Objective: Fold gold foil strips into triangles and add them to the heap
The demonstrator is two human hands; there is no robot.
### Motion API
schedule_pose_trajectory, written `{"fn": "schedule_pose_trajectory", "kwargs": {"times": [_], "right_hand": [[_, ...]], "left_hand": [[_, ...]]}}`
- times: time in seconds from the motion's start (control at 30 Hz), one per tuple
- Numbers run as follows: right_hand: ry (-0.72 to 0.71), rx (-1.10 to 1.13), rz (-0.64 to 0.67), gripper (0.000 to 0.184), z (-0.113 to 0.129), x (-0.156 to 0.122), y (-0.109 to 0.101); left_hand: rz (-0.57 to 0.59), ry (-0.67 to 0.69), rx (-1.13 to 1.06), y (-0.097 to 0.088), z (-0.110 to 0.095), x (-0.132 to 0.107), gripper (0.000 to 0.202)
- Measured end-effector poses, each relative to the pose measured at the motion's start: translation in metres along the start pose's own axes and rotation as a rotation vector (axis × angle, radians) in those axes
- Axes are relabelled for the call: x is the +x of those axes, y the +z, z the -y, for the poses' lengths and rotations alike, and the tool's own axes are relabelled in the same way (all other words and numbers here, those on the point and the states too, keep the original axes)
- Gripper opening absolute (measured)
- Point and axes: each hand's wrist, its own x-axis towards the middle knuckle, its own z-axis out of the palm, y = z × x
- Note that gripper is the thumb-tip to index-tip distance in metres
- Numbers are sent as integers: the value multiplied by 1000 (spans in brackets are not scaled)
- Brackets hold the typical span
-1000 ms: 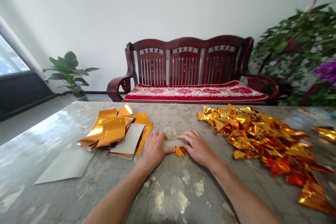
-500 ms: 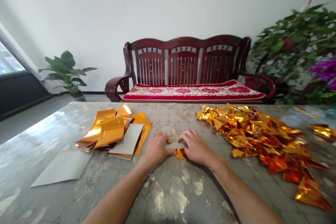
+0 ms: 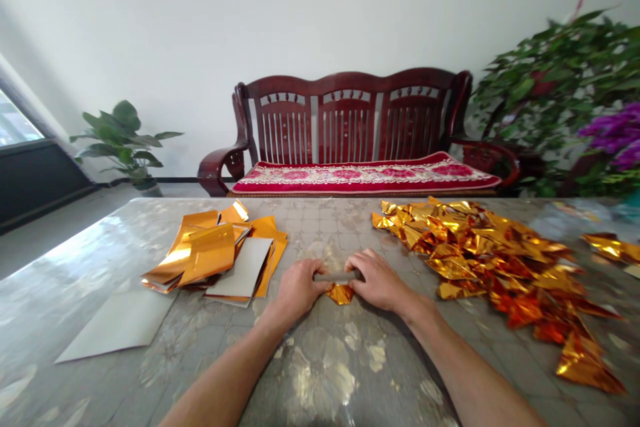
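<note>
Between my two hands, just above the table, is a sheet of gold foil paper [image 3: 341, 294], partly folded, with its grey back showing as a narrow band and gold on the near side. My left hand [image 3: 301, 283] pinches its left end between thumb and fingers. On the right end, my right hand [image 3: 373, 280] grips in the same way. The fingertips hide both ends of the paper. To the left lies a loose stack of gold foil sheets [image 3: 210, 250], some grey side up. A heap of folded gold foil pieces [image 3: 480, 247] spreads on the right.
One grey-backed sheet [image 3: 117, 323] lies apart at the left of the patterned table [image 3: 320, 373]. Clear plastic [image 3: 570, 217] sits at the far right. Beyond the table stand a dark red wooden bench [image 3: 347, 120], a potted plant [image 3: 127, 140] and leafy greenery [image 3: 555, 73].
The grey part of the paper has narrowed to a thin band between my hands, and more gold shows below it. Both hands stay in nearly the same place.
</note>
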Motion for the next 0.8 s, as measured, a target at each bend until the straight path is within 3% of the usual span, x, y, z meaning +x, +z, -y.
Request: {"fn": "schedule_pose_trajectory", "kwargs": {"times": [0.17, 0.3, 0.5, 0.8], "right_hand": [[-102, 36, -55, 17, -3, -6, 4], [-169, -43, -102, 16, -4, -13, 5], [-268, -134, -133, 24, -9, -18, 5], [-306, -120, -120, 29, -14, -23, 8]], "left_hand": [[-77, 189, 29, 3, 6, -10, 13], [-61, 319, 185, 2, 7, -18, 24], [-76, 406, 398, 5, 10, -21, 28], [-95, 436, 497, 3, 4, -31, 18]]}}
